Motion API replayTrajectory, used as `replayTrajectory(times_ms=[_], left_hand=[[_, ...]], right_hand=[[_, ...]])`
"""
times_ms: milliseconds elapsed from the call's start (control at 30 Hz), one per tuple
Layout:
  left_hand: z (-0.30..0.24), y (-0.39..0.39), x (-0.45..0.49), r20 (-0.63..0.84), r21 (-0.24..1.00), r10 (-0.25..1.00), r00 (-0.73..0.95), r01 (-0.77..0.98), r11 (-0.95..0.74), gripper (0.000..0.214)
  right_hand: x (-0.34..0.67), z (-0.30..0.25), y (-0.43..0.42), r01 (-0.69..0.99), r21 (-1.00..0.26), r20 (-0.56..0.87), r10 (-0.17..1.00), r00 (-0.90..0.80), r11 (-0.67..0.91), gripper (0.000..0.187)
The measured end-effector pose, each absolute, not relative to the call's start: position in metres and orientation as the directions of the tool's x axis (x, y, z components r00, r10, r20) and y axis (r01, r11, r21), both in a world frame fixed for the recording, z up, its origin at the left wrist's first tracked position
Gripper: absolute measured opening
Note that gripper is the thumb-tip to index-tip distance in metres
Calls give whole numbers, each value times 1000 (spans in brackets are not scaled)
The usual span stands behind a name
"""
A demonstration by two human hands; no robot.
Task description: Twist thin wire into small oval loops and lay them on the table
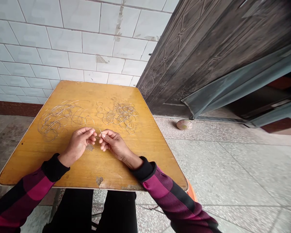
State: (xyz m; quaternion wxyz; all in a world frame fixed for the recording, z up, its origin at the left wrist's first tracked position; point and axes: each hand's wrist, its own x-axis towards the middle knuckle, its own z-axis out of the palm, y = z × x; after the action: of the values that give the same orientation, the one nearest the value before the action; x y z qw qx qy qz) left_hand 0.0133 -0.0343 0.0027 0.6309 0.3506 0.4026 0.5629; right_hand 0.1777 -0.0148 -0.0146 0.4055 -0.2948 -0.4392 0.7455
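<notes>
Between my two hands is a thin, curved piece of wire [93,122]. My left hand [80,141] pinches it between thumb and fingers, and part of the wire arcs up above the fingertips. Close beside it, my right hand [115,144] pinches the wire too, with a short end sticking up over the thumb. Behind my left hand lies a tangle of loose, open wire curves [55,118]. Beyond my right hand sits a heap of smaller wire rings [123,113]. Fingers hide the middle of the held wire.
The yellow wooden table [111,170] has chipped patches along its near edge. A white tiled wall [70,43] stands behind it. To the right are a dark carved door [174,64], a grey-green curtain [208,100] and a roundish stone-like object [184,124] on the floor.
</notes>
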Motion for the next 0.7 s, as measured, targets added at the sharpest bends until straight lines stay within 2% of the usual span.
replayTrajectory(times_ms=[267,500,700], left_hand=[[0,-34,13,-94,901,995,36,-422,100,18],[3,-36,15,-79,960,996,36,-268,86,23],[0,-36,15,-52,980,998,41,-189,59,22]], right_hand=[[178,-15,-15,-314,-910,-91,868,-488,-272,33],[180,-12,-12,-202,-977,19,922,-387,-65,26],[182,-11,-10,-176,-983,18,934,-357,-48,27]])
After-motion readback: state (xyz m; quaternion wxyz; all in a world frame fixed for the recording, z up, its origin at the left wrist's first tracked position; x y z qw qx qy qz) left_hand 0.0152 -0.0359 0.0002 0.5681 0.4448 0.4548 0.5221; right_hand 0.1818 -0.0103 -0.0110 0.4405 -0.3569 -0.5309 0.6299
